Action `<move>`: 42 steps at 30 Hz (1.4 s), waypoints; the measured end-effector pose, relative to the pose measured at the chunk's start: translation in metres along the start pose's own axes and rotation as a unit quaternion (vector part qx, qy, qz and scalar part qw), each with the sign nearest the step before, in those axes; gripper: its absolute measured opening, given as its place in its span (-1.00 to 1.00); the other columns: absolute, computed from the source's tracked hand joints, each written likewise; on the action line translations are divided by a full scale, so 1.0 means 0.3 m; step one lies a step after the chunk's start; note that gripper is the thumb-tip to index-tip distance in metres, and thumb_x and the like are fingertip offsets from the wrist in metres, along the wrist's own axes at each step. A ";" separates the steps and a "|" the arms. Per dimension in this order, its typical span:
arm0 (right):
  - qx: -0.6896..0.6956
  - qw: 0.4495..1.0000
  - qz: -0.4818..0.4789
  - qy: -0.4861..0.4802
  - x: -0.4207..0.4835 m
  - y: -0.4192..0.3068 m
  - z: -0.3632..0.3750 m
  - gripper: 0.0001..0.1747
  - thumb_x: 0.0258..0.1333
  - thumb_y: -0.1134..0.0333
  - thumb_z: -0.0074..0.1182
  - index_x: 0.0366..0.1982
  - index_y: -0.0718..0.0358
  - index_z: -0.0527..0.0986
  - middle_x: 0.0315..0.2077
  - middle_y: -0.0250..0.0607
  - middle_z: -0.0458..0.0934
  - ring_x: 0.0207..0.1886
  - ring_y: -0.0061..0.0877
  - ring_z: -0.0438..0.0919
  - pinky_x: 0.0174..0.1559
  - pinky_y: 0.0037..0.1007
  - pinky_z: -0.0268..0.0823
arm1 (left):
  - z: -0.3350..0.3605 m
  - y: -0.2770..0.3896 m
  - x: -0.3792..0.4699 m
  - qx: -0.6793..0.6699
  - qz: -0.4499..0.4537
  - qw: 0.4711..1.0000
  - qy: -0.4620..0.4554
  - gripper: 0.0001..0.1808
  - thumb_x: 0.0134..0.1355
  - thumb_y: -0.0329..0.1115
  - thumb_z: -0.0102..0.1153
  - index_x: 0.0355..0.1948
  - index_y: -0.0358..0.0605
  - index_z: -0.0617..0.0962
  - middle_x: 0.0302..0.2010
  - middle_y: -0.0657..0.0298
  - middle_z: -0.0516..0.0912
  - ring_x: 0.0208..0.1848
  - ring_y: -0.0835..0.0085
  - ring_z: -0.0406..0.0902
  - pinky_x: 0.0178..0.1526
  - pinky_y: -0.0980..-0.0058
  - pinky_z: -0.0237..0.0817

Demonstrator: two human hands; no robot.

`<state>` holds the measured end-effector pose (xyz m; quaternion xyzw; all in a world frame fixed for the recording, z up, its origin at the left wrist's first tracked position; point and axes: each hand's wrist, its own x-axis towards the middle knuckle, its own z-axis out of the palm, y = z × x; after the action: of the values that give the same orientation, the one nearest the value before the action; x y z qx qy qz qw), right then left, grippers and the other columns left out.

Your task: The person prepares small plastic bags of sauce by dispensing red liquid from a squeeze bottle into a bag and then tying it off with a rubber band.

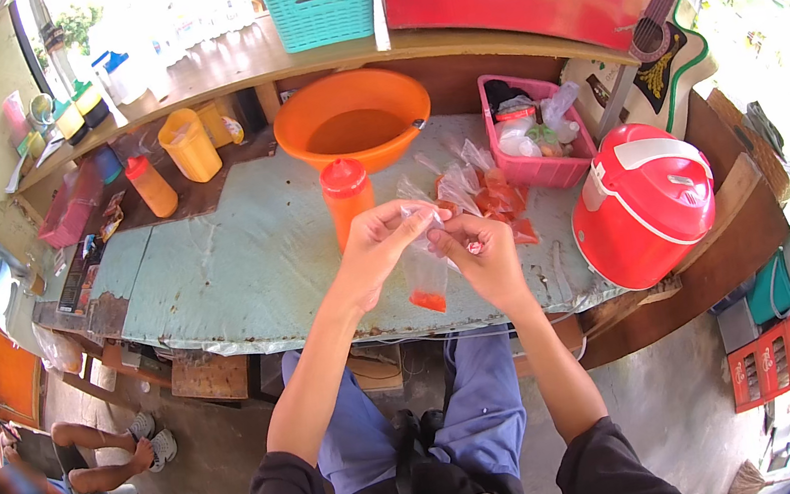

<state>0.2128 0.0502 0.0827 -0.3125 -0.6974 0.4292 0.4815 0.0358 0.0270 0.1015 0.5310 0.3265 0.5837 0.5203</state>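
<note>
A small clear plastic bag [423, 273] hangs over the table edge, with a little orange-red sauce at its bottom. My left hand [383, 245] pinches the bag's gathered top between thumb and fingers. From the other side, my right hand [483, 253] grips the same neck, and a small pink-and-white thing [474, 247], too small to identify, shows at its fingers. Just behind my left hand, an orange squeeze bottle with a red cap [347, 197] stands upright. Beyond my right hand lies a pile of clear bags of red sauce [498, 198].
An orange basin [351, 113] with liquid stands at the back. To the right are a pink basket [543, 165] of goods and a red rice cooker [646, 204]. Another squeeze bottle [152, 188] and a yellow container [190, 147] stand left. A person [68, 482] sits at lower left.
</note>
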 end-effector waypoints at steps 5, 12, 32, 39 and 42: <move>-0.129 0.990 -0.035 0.045 -0.028 -0.008 -0.027 -0.86 0.20 0.40 0.30 -0.27 0.35 0.66 -0.48 -0.19 0.69 -0.39 -0.50 0.67 -0.27 -0.43 0.42 | 0.056 0.075 -0.024 0.312 0.208 0.924 0.073 -0.77 0.23 -0.47 0.37 -0.08 -0.21 0.70 -0.09 0.30 0.75 -0.15 0.51 0.63 0.05 0.43 0.41; -0.288 0.934 -0.193 0.085 -0.051 -0.034 -0.006 -0.89 0.06 0.42 0.36 -0.35 0.26 0.65 -0.43 -0.20 0.70 -0.35 -0.24 0.64 -0.22 -0.31 0.37 | 0.034 0.068 -0.024 0.371 0.088 0.924 0.019 -0.72 0.25 -0.40 0.39 -0.05 -0.27 0.68 -0.26 0.29 0.77 -0.31 0.57 0.63 -0.15 0.55 0.42; 0.014 0.998 -0.034 -0.058 -0.029 -0.006 -0.025 -0.59 0.54 0.21 -0.04 0.10 0.43 0.51 0.02 -0.14 0.59 0.07 -0.56 0.47 0.16 -0.38 0.30 | 0.051 -0.024 0.066 0.263 0.011 0.956 -0.130 -0.39 0.60 0.09 -0.29 0.37 -0.12 0.46 0.52 0.15 0.27 0.54 0.25 0.17 0.50 0.20 0.02; 0.095 0.975 0.078 -0.185 0.003 -0.033 -0.058 -0.51 0.56 0.11 -0.09 0.15 0.42 0.48 0.03 -0.33 0.50 0.09 -0.61 0.40 0.22 -0.47 0.22 | 0.026 0.093 0.082 0.489 -0.123 0.843 -0.188 -0.24 0.55 0.23 -0.28 0.48 -0.14 0.31 0.50 0.03 0.25 0.58 0.20 0.08 0.53 0.20 -0.02; 0.152 0.968 0.101 -0.171 0.000 -0.028 -0.027 -0.54 0.55 0.09 -0.07 0.13 0.36 0.49 0.00 -0.38 0.46 0.08 -0.63 0.39 0.22 -0.49 0.21 | 0.022 0.087 0.100 0.180 -0.162 0.939 -0.242 -0.23 0.54 0.25 -0.25 0.26 -0.33 0.52 0.31 -0.01 0.51 0.31 0.19 0.48 0.33 0.24 0.30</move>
<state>0.2202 0.0491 0.0917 -0.2266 -0.6610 0.6234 0.3508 0.0384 0.0483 0.1356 0.6808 0.3720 0.2766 0.5671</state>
